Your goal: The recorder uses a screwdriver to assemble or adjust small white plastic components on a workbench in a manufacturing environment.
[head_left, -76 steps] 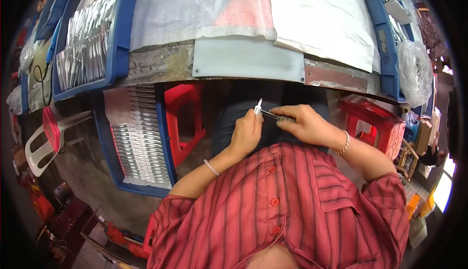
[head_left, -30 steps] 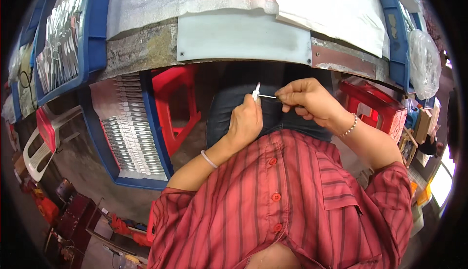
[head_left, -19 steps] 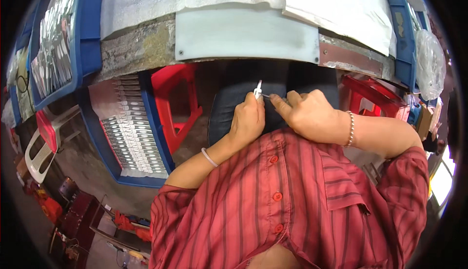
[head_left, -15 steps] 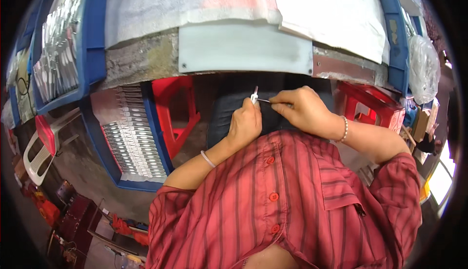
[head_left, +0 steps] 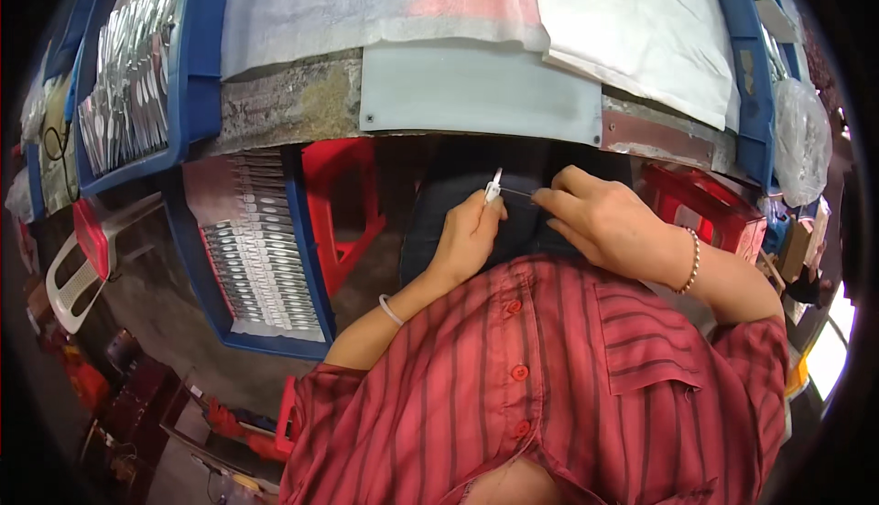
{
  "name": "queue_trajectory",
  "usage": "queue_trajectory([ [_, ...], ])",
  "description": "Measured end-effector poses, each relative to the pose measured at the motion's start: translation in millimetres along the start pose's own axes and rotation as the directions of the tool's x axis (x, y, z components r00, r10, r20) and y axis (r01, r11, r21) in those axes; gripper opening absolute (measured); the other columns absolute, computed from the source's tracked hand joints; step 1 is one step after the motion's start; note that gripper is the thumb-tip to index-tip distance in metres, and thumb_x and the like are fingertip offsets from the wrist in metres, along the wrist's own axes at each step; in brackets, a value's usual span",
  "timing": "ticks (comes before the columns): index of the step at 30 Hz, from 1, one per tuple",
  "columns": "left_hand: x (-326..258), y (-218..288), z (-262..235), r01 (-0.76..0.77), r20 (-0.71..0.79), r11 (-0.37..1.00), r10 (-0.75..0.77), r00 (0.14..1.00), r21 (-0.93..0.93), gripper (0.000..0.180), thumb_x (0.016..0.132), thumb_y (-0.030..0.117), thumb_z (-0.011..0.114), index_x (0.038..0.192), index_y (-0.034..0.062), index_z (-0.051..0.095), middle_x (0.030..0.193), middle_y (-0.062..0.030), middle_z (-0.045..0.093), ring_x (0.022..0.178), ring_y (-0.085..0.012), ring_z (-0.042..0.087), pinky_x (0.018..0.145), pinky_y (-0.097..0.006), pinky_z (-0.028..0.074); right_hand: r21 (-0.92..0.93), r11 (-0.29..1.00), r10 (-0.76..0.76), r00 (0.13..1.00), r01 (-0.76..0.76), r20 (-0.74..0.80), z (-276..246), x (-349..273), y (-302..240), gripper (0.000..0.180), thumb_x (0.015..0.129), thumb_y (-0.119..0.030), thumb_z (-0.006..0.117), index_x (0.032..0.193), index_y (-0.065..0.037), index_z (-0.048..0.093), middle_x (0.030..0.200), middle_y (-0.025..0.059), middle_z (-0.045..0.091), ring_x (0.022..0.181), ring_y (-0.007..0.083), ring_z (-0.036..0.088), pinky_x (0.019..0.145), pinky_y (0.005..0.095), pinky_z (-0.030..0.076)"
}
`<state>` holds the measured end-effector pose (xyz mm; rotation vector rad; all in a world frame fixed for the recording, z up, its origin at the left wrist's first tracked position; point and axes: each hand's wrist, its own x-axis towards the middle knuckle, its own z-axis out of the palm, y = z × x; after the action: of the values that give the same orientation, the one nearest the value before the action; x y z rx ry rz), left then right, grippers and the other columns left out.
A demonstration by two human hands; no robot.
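Observation:
Over my lap, my left hand [head_left: 469,235] pinches a small white-and-silver piece [head_left: 493,190] between thumb and fingertips. A narrow, pale tip sticks up from it; its exact kind is too small to make out. From the right, my right hand [head_left: 618,226] is closed on a thin metal rod [head_left: 518,194]. The rod lies nearly level, its far end at the white piece; whether it is inside or only touching, I cannot tell. Most of what my left hand grips is hidden by its fingers.
A worn bench edge [head_left: 293,97] with a grey plate [head_left: 481,93] and white cloths [head_left: 641,29] lies ahead. Blue trays [head_left: 203,65] of silver pieces stand at the left, one lower [head_left: 265,258] with neat rows. Red stools [head_left: 343,212] flank my legs.
The view has shifted a little, so the bench and trays sit further right. My right hand has drawn slightly back from the white piece, and more of the rod shows between the hands.

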<state>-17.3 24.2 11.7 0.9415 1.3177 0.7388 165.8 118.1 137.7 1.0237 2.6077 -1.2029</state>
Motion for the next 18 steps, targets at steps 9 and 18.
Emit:
queue_trajectory([
  [9, -3.8, 0.6, -2.1, 0.251, 0.161, 0.928, -0.214, 0.964, -0.273, 0.026, 0.098, 0.019, 0.046, 0.081, 0.0000, 0.055, 0.056, -0.0021, 0.047, 0.046, -0.0089, 0.045, 0.044, -0.028, 0.035, -0.060, 0.998, -0.040, 0.996, 0.035, -0.080, 24.7, -10.1, 1.2, 0.034, 0.081, -0.003, 0.063, 0.115, 0.002, 0.057, 0.098, 0.0178, 0.055, 0.078, 0.0339, 0.061, 0.068, 0.0386, 0.052],
  [18, 0.3, -5.5, 12.0, -0.178, -0.055, 0.968, 0.190, 0.980, 0.179, 0.022, 0.097, 0.014, 0.046, 0.084, -0.0030, 0.052, 0.067, -0.0224, 0.057, 0.059, -0.0390, 0.059, 0.051, -0.042, 0.044, -0.116, 0.993, -0.047, 0.989, 0.030, -0.143, 33.2, 0.2, 2.3, 0.034, 0.077, -0.005, 0.060, 0.110, 0.003, 0.063, 0.075, 0.0126, 0.054, 0.061, 0.0271, 0.059, 0.054, 0.0338, 0.049],
])
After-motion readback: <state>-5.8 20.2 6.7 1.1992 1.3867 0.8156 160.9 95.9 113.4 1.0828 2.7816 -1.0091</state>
